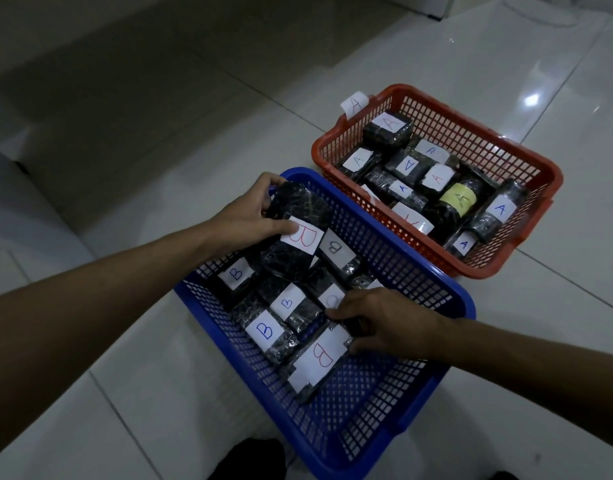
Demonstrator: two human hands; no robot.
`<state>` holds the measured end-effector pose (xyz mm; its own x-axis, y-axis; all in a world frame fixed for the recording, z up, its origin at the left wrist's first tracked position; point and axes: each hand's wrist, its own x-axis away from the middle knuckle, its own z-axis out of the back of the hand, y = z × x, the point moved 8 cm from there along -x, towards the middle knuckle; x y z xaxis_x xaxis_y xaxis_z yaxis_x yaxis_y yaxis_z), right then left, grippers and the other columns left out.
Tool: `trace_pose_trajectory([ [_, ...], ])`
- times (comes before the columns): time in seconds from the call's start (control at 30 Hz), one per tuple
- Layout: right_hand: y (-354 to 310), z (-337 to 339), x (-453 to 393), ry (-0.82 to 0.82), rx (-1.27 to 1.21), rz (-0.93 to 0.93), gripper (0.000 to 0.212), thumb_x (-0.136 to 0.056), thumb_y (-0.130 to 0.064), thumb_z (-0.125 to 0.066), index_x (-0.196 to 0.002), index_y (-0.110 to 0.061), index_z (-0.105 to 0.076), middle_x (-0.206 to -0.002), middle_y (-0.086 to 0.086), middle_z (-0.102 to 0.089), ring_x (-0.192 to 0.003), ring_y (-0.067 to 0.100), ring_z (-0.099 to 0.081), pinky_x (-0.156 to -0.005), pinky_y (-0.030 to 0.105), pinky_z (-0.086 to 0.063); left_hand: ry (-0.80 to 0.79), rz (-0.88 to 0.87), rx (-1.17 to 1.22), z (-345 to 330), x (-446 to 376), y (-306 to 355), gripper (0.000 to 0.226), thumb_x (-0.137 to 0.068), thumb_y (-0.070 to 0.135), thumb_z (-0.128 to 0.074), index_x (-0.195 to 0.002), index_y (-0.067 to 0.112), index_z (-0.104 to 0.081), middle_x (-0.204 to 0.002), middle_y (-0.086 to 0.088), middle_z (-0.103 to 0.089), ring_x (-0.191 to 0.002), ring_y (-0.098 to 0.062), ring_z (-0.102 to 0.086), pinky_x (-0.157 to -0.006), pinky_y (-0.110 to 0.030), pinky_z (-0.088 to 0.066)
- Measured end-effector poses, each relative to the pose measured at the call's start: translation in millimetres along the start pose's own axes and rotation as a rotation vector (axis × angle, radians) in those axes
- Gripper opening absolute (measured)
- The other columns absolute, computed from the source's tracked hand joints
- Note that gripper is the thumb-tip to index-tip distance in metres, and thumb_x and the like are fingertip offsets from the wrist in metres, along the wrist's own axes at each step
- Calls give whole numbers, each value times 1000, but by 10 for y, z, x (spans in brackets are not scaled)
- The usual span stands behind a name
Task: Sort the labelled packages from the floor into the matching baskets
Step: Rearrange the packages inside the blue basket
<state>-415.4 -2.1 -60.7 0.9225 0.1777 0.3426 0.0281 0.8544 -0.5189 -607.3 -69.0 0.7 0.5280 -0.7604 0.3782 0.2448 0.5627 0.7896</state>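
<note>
Floor: glossy pale tiles [436, 64] with a bright light reflection at the upper right; the upper left lies in deep shadow.
Blue basket: a blue plastic mesh basket [447, 375] sits nearest the camera, set at an angle on the tiles.
Red basket: a red mesh basket [527, 157] stands just beyond the blue one, their corners close together; a white paper tag marked A [354, 104] sticks up from its far-left rim.
Packages marked A: dark, shiny wrapped packages fill the red basket, each with a label reading A; one label is yellow [458, 199], the others white.
Packages marked B: several dark wrapped packages lie in the blue basket with white B labels, among them a blue B [264, 330] near the left wall.
Left hand: the left hand [246, 216] is closed around a black package with a red B label [298, 233], fingers curled over its far end and thumb on the label; the package is tilted over the far-left part of the blue basket.
Right hand: the right hand [388, 323] reaches inside the blue basket, fingers bent down onto a package with a large red B label [319, 356]; whether it truly grips it cannot be told.
Lower edge: dark clothing [249, 459] shows at the bottom of the view.
</note>
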Motion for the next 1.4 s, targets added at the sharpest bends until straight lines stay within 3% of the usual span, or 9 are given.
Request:
trace_pose_trajectory([
  [0.2, -22, 38, -19, 13, 11, -26, 64, -85, -37, -73, -143, -31, -47, -143, -9, -49, -130, 8, -45, -108, 27, -40, -10, -15, 18, -24, -41, 36, 56, -86, 24, -72, -128, 30, -35, -103, 1, -69, -84, -15, -72, -69, -34, -61],
  [0.37, -84, 43, 14, -29, 292, -4, 86, -83, -36, -73, -151, -30, -21, -148, -1, -27, -131, 17, -36, -95, 33, -51, -47, -32, 45, -122, -40, 57, 56, -88, 17, -70, -130, 28, -35, -100, 6, -67, -78, -9, -72, -60, -24, -58],
  [0.5, -119, 112, 1, 49, 430, 23, 81, -82, -45, -70, -149, -33, -25, -145, 2, -26, -126, 20, -37, -95, 34, -47, -76, -39, 41, -169, -62, 65, 58, -88, 17, -70, -132, 28, -34, -103, 5, -69, -81, -10, -73, -63, -27, -61],
  [0.77, -144, 83, 35, -4, 383, 57, 59, -92, -34, -60, -147, -37, -38, -147, 5, -28, -130, 22, -37, -102, 37, -43, -126, -52, 53, -253, -94, 91, 57, -87, 18, -70, -130, 31, -34, -113, -4, -69, -89, -18, -74, -74, -40, -62],
  [0.9, -127, 67, 38, -27, 391, 65, 62, -90, -30, -62, -147, -37, -37, -148, 6, -26, -131, 23, -36, -103, 41, -43, -132, -64, 60, -275, -98, 124, 57, -87, 17, -70, -131, 29, -35, -115, -4, -68, -91, -17, -73, -72, -34, -62],
  [1.03, -90, 51, 79, -73, 413, 77, 87, -77, -56, -70, -147, -33, -24, -144, 0, -27, -127, 18, -34, -105, 39, -37, -130, -73, 64, -268, -96, 149, 58, -87, 17, -70, -132, 28, -35, -115, -4, -67, -91, -18, -73, -70, -31, -61],
  [1.1, -146, 73, 75, -38, 365, 99, 81, -73, -62, -69, -137, -31, -32, -138, -4, -36, -122, 15, -38, -102, 36, -37, -131, -73, 71, -265, -90, 155, 58, -87, 17, -70, -132, 27, -35, -115, -5, -67, -92, -17, -73, -69, -30, -61],
  [1.23, -262, 101, 7, 13, 357, 184, 52, -82, -51, -65, -126, -31, -48, -128, -7, -51, -116, 15, -45, -98, 34, -35, -122, -83, 70, -276, -88, 172, 59, -87, 16, -71, -133, 26, -36, -115, -5, -67, -92, -17, -72, -70, -30, -61],
  [1.4, -251, 80, -19, 34, 374, 179, 52, -84, -55, -61, -128, -32, -48, -128, -5, -50, -116, 16, -45, -98, 36, -37, -135, -74, 79, -313, -74, 176, 57, -86, 16, -71, -130, 23, -36, -110, -3, -68, -88, -15, -73, -66, -25, -60],
])
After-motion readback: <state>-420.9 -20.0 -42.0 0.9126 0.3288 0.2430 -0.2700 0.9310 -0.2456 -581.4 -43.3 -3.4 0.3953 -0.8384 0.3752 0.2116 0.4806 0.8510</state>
